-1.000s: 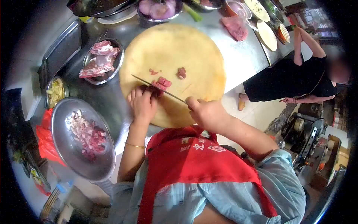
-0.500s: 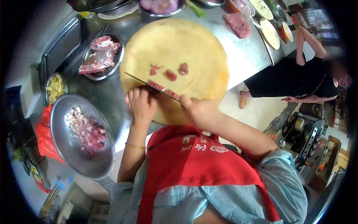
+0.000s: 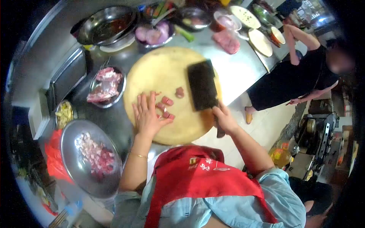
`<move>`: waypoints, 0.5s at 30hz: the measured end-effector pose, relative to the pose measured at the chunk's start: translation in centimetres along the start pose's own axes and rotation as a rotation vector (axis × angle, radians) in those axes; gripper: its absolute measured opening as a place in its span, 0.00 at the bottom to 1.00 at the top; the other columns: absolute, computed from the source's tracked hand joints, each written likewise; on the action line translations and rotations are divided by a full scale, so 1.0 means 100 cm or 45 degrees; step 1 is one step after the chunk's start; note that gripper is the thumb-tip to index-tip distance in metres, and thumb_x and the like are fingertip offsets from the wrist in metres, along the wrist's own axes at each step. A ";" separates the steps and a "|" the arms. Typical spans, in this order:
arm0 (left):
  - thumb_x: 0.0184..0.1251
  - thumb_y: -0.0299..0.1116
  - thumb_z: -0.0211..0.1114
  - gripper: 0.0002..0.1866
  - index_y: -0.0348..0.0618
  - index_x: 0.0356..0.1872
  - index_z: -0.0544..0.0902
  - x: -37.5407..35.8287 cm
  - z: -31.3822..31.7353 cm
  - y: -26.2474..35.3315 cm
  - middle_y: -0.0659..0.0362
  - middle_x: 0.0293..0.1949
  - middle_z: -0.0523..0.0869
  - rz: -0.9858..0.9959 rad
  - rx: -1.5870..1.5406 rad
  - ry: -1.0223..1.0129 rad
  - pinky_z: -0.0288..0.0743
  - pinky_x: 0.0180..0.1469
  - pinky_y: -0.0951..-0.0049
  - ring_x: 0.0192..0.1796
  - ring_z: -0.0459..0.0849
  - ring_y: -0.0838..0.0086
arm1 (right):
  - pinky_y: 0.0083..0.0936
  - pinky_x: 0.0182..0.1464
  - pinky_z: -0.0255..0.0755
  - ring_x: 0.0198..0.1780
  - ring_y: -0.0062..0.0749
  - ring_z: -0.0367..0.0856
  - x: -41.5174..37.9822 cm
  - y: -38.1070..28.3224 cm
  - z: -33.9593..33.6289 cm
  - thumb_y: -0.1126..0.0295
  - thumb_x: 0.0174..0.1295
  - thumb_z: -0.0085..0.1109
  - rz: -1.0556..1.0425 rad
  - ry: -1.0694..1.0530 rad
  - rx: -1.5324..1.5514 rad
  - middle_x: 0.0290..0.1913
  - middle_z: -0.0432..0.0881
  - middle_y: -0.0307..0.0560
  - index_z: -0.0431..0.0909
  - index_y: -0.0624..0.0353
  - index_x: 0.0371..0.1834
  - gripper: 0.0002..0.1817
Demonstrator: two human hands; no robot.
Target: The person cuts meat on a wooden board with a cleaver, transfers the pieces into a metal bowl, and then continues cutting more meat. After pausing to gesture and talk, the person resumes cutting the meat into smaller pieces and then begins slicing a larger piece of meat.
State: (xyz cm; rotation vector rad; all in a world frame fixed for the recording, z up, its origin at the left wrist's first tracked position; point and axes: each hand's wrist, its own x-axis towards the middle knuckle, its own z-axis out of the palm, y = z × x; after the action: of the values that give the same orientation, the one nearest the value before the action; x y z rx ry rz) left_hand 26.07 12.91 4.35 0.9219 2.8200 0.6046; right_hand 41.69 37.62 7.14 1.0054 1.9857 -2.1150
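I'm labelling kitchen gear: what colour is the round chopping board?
The chopping board is pale yellow, seen best in the head view.

On the red apron (image 3: pixel 207 180), nearer the body than the grip of the right hand (image 3: pixel 227 121) on the cleaver (image 3: pixel 202 85), runs small white Chinese lettering (image 3: pixel 204 167), one character apparently 洽 and the rest too blurred to read, beside a white outlined emblem (image 3: pixel 222 169).

Purple onions (image 3: pixel 153 36) in a bowl (image 3: pixel 153 46) near a wide pan (image 3: pixel 102 33)
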 end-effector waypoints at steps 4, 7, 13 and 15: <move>0.38 0.55 0.78 0.55 0.44 0.70 0.62 0.034 0.023 0.010 0.45 0.70 0.62 0.236 -0.078 -0.019 0.44 0.75 0.48 0.74 0.56 0.50 | 0.20 0.18 0.65 0.17 0.22 0.68 -0.023 0.033 -0.026 0.63 0.71 0.46 0.143 0.054 0.104 0.24 0.69 0.39 0.60 0.53 0.54 0.13; 0.44 0.53 0.76 0.47 0.45 0.66 0.68 0.047 0.036 0.026 0.45 0.67 0.68 0.321 -0.148 0.042 0.47 0.74 0.50 0.71 0.61 0.52 | 0.22 0.20 0.67 0.20 0.24 0.71 -0.035 0.033 -0.005 0.66 0.69 0.46 0.102 0.029 0.038 0.25 0.73 0.39 0.65 0.55 0.57 0.15; 0.53 0.39 0.72 0.28 0.42 0.57 0.79 0.046 0.060 0.036 0.45 0.62 0.74 0.193 -0.627 0.330 0.67 0.65 0.54 0.63 0.72 0.51 | 0.30 0.39 0.75 0.35 0.30 0.77 -0.019 0.052 0.061 0.65 0.66 0.47 -0.245 -0.186 -0.345 0.35 0.78 0.47 0.61 0.58 0.68 0.27; 0.58 0.30 0.69 0.24 0.36 0.57 0.78 0.040 0.058 0.028 0.49 0.62 0.74 0.093 -0.891 0.473 0.76 0.56 0.69 0.52 0.80 0.65 | 0.32 0.42 0.75 0.40 0.32 0.77 0.003 0.087 0.092 0.69 0.64 0.47 -0.492 -0.308 -0.177 0.40 0.78 0.49 0.65 0.61 0.65 0.24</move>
State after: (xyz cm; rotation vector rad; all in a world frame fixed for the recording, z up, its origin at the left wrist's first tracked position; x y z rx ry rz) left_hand 25.71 19.26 0.29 0.8205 2.5087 1.7735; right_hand 41.86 27.94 -1.02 0.3436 2.3010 -2.1027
